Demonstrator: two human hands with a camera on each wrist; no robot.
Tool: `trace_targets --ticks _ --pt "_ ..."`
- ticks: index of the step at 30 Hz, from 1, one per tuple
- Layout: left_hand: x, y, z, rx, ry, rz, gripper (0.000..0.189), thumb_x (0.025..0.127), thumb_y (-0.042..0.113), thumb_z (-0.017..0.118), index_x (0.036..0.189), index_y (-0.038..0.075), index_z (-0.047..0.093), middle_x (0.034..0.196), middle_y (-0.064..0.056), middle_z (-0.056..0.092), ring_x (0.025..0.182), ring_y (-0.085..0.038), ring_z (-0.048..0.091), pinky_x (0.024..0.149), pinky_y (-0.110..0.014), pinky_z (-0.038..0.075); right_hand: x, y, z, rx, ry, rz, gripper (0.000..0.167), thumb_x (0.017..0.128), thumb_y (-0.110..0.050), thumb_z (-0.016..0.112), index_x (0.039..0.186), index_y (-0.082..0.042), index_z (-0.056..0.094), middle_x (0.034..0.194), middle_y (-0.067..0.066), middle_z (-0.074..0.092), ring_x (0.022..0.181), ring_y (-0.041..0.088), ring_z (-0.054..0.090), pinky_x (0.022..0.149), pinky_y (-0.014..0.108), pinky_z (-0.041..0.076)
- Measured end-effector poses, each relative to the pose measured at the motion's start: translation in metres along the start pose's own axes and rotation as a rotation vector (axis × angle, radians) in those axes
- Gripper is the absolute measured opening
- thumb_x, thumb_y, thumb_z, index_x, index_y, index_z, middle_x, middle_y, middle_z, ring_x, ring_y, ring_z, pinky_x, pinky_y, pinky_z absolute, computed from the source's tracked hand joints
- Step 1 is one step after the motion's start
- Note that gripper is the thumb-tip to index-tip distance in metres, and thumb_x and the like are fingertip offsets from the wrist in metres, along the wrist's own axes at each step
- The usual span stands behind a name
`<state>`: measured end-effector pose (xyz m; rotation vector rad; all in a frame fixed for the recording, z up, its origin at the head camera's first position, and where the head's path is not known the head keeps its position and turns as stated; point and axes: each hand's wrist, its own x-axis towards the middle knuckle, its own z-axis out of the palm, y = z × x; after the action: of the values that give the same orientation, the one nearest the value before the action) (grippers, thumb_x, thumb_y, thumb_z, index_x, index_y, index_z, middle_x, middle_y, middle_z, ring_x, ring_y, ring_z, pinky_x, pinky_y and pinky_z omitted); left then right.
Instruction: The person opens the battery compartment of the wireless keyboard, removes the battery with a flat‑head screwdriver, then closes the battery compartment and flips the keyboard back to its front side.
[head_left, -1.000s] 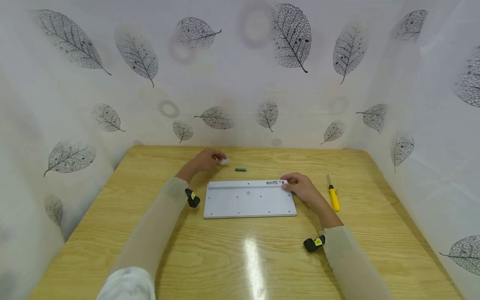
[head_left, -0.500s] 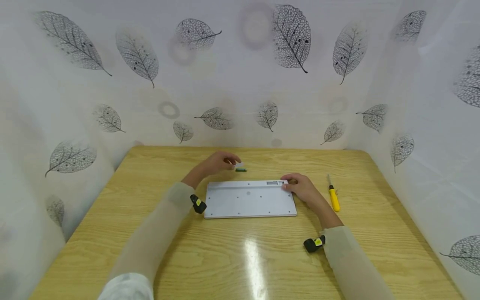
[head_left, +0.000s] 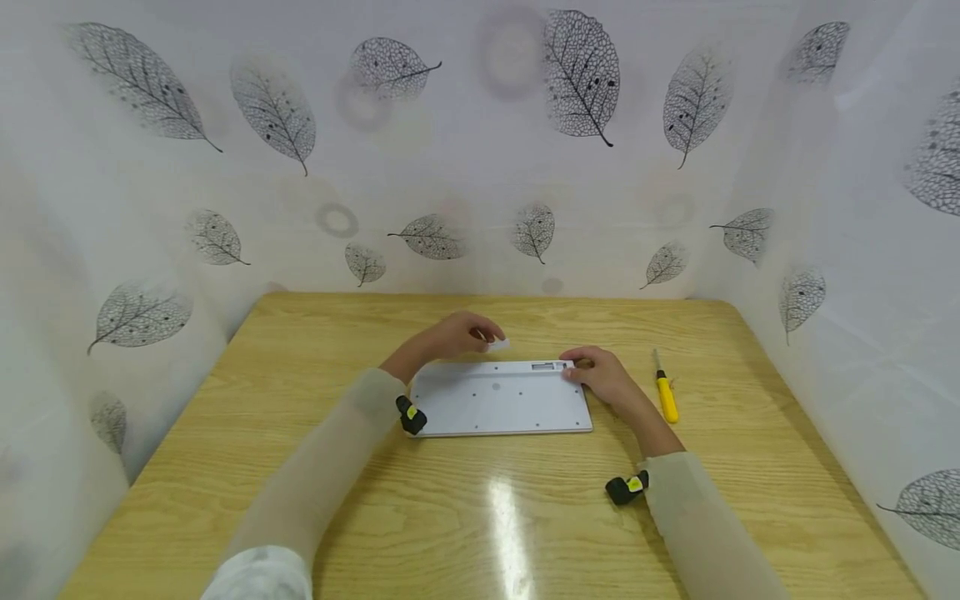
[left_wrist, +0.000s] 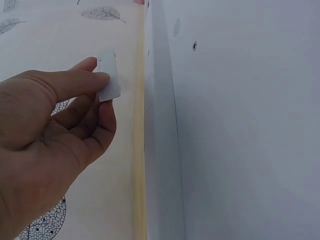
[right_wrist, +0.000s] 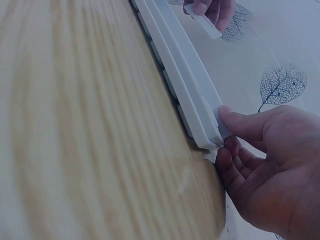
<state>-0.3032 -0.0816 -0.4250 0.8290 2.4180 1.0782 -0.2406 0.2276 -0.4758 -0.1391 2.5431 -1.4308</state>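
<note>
A white keyboard [head_left: 465,404] lies face down on the table, with keys [right_wrist: 170,82] showing under its edge in the right wrist view. Its small battery compartment [head_left: 543,367] is uncovered near the far right corner. My left hand [head_left: 456,335] pinches a small white battery cover [left_wrist: 110,75] between thumb and fingers, above the keyboard's far edge. With thumb on top and fingers below, my right hand [right_wrist: 280,160] grips the keyboard's far right corner. The green battery is out of sight behind my left hand.
To the right of my right hand lies a screwdriver [head_left: 667,398] with a yellow handle, its shaft pointing away. The wooden table [head_left: 420,517] ends at a pale leaf-patterned curtain [head_left: 480,167] at the back and sides.
My left hand has moved right and slightly nearer with the battery cover, passing in front of the green battery. My right hand and the keyboard have stayed put.
</note>
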Motion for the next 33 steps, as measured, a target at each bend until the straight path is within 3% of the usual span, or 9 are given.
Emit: trace_targets --ticks 7,13,22,33 --pt "0.005 0.009 0.008 0.036 -0.049 -0.001 0.032 0.098 0.001 0.059 0.129 0.005 0.068 0.127 -0.013 0.068 0.114 -0.023 0.061 0.094 -0.033 0.052 0.0 0.002 0.0 0.002 -0.001 0.001 0.034 0.099 -0.02 0.065 0.131 -0.007 0.064 0.137 0.018 0.057 0.11 0.029 0.056 0.092 0.038 0.047" --pt "0.015 0.016 0.016 0.058 -0.073 0.055 0.033 0.097 0.0 0.059 0.129 0.003 0.067 0.124 -0.016 0.069 0.11 -0.022 0.062 0.09 -0.03 0.053 0.0 0.001 0.0 0.011 0.0 0.004 0.034 0.099 -0.021 0.066 0.131 -0.008 0.064 0.137 0.018 0.057 0.11 0.03 0.056 0.092 0.038 0.047" --pt "0.034 0.028 0.032 0.119 -0.121 0.052 0.033 0.099 0.004 0.061 0.129 0.012 0.069 0.122 -0.004 0.071 0.108 -0.016 0.063 0.09 -0.027 0.052 0.0 -0.001 0.001 0.01 -0.004 0.022 0.034 0.099 -0.023 0.066 0.131 -0.01 0.064 0.139 0.016 0.056 0.114 0.031 0.055 0.097 0.042 0.046" --pt "0.053 0.037 0.047 0.138 -0.143 0.058 0.032 0.1 0.006 0.06 0.13 0.011 0.069 0.121 -0.004 0.071 0.107 -0.015 0.063 0.089 -0.026 0.052 0.0 0.001 -0.002 0.009 -0.019 -0.009 0.036 0.098 -0.02 0.067 0.132 -0.009 0.064 0.144 0.017 0.052 0.118 0.032 0.052 0.101 0.045 0.044"
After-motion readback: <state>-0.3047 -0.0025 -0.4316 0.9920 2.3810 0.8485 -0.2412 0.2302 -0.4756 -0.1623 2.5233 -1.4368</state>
